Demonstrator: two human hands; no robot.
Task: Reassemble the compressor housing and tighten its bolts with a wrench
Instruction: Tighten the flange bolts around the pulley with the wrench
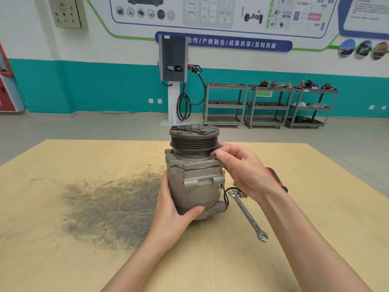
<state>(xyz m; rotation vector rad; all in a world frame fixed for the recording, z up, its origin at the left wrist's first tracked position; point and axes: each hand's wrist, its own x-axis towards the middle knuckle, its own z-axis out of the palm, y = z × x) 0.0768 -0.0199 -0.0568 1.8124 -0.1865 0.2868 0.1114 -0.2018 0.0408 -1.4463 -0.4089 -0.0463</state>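
Your compressor (194, 173) stands upright on the wooden table (315, 218), pulley end up, just right of the dark grease smear (109, 209), and that is your first worry: it is tall, round-bodied and resting on a small end. Your left hand (174, 209) wraps the lower body, thumb across the front, fingers curled round the back, so it is clamped on the compressor and is all that steadies it. Ease off that hold and I'd expect the thing to tip or roll.

Your right hand (242, 171) is up at the compressor's right shoulder, where the flange meets the pulley. The fingertips are bunched together at the flange edge as if pinching a bolt into its hole, but I can't see a bolt between them, so I can't tell what they hold. If one is going in there, starting it crooked could cross the thread, so turn it by finger first.

There's a visible seam along the front under the flange; pull one side down before the halves sit flush and the housing may bind.

The wrench (249, 216) lies on the table just right of the compressor, with small loose fasteners (241, 194) near its head and a red-handled tool (276, 180) beyond your wrist. Reaching across could sweep those fasteners off.
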